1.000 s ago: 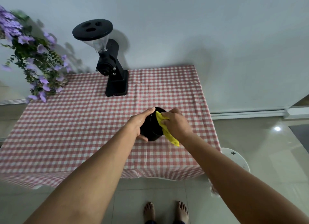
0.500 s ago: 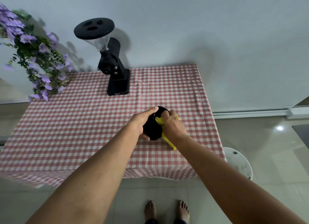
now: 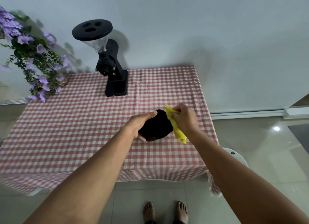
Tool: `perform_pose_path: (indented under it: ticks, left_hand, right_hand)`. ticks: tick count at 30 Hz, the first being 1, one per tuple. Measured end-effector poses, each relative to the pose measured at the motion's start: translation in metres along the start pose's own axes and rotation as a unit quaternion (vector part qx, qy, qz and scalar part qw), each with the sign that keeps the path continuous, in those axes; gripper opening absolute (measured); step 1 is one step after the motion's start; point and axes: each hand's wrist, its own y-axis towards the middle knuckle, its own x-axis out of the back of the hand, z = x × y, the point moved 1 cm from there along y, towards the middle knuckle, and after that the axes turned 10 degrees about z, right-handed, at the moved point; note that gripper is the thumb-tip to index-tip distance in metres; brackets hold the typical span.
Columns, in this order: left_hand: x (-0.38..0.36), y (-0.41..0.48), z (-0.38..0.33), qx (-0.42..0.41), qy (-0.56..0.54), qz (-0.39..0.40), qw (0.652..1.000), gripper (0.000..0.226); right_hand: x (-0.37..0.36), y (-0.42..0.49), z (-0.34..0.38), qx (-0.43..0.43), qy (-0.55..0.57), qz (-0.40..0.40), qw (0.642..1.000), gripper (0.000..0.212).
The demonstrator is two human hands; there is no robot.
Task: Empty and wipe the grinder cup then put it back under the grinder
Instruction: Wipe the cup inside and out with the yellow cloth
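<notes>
We hold the grinder cup [image 3: 157,127] tilted over the near right of the tabletop [image 3: 83,123], left hand [image 3: 138,125] fingers wrapped round its wall, right hand [image 3: 185,120] fingers pinching the yellow cloth [image 3: 177,132] at its rim; a hard wipe could twist the cup loose.

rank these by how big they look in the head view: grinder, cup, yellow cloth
1. grinder
2. grinder cup
3. yellow cloth, partly hidden under the right hand, so less sure

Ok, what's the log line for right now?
step: wiping | left hand: holds grinder cup | right hand: grips yellow cloth against cup | grinder: no cup under it
</notes>
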Motion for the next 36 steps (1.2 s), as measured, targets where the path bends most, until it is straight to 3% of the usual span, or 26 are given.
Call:
perform_pose_path:
  ticks: [4, 6, 11, 14, 18, 23, 26, 30, 33, 36]
  left_hand:
    - [0.002, 0.0, 0.004, -0.009, -0.02, 0.019, 1.0, 0.064]
    - [0.004, 0.0, 0.006, -0.012, -0.041, 0.021, 0.999, 0.071]
    - [0.005, 0.001, 0.007, -0.019, -0.043, 0.016, 0.999, 0.079]
    - [0.006, -0.001, 0.007, -0.022, -0.022, 0.01, 0.999, 0.062]
    - [0.006, 0.0, 0.009, -0.03, -0.02, 0.008, 0.999, 0.055]
    - [0.001, -0.002, 0.004, -0.031, 0.002, 0.0, 1.0, 0.051]
    - [0.003, 0.001, 0.002, -0.02, 0.001, -0.005, 1.0, 0.07]
    - [0.005, 0.001, 0.0, -0.026, 0.019, 0.015, 0.999, 0.061]
    - [0.003, -0.001, -0.001, -0.036, 0.032, 0.024, 0.999, 0.043]
    - [0.002, 0.001, 0.0, -0.054, 0.053, 0.03, 0.997, 0.052]
  right_hand:
    - [-0.013, 0.006, 0.017, -0.027, 0.123, 0.074, 0.989, 0.023]
    - [-0.019, 0.004, 0.022, -0.026, 0.131, 0.107, 0.985, 0.029]
    - [-0.034, -0.003, 0.017, 0.066, 0.03, 0.155, 0.985, 0.032]
    - [-0.04, -0.006, 0.012, 0.081, -0.084, 0.157, 0.981, 0.035]
    - [-0.027, -0.002, 0.014, 0.098, -0.274, 0.204, 0.935, 0.037]
    - [-0.001, -0.013, 0.004, 0.104, -0.36, 0.197, 0.906, 0.028]
    - [0.015, -0.008, -0.007, 0.093, -0.309, 0.17, 0.931, 0.024]
    - [0.024, 0.009, -0.001, 0.153, -0.215, 0.089, 0.96, 0.031]
    - [0.008, 0.014, 0.016, 0.17, -0.194, 0.128, 0.958, 0.036]
    - [-0.009, 0.019, 0.02, 0.138, -0.2, 0.178, 0.954, 0.038]
